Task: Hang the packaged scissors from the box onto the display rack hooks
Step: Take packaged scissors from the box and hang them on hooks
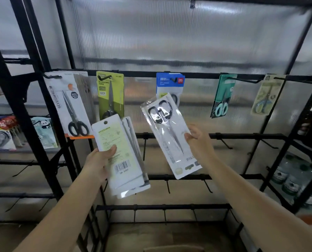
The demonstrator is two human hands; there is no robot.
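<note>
My left hand [101, 160] grips a stack of white scissor packs [119, 157], back side facing me with a barcode showing. My right hand [197, 142] holds a single clear-fronted pack of black-handled scissors [167, 131], turned upside down with the handles at the top, just below the blue pack [169, 82] hanging on a hook. The black display rack [144, 72] carries a white and orange pack [69, 104], a green pack [110, 95], a teal pack [223, 95] and a pale green pack [267, 95] on its top row of hooks.
Lower rack bars [242, 136] hold several bare hooks. A neighbouring shelf at the left holds other stationery packs [44, 131]. Bottles [288, 177] stand on a shelf at the right. A cardboard box edge [173, 249] shows at the bottom.
</note>
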